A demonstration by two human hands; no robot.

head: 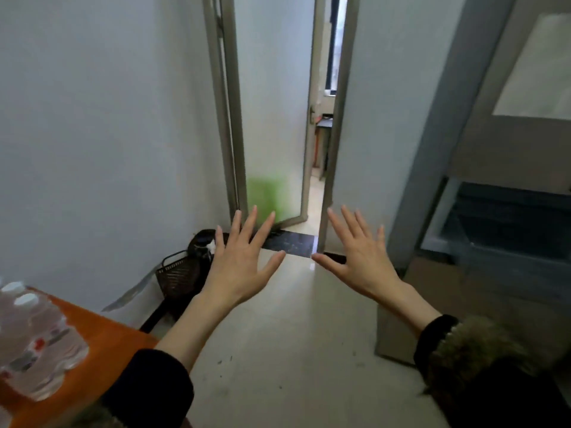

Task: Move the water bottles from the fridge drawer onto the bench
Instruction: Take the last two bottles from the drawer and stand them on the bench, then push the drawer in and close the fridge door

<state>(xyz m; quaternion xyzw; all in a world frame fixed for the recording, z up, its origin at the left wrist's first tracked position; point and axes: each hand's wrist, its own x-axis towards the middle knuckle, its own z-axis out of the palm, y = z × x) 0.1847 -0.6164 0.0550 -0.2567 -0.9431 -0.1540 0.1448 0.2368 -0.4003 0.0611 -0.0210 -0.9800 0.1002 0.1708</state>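
Bottles (34, 338) stand at the near left, clear plastic with white caps and labels printed in red and grey, packed close together on the orange desk (102, 344). They are blurred, so their count cannot be told.

Pale glossy floor (278, 335) runs from the near edge to a dark threshold at the far middle, where a glass door (272, 118) stands ajar between white walls. Against the left wall, beyond the desk, sits a dark basket (177, 273). At the right, the open fridge drawer (509, 230) shows a dim interior; what it holds cannot be made out. A cardboard box (448, 304) stands on the floor below it.

Both hands are raised over the floor, backs to the camera. Left hand (241, 267) and right hand (358, 257) have fingers (251, 223) spread wide apart, holding and touching nothing. Dark sleeves with fur cuffs cover the forearms.
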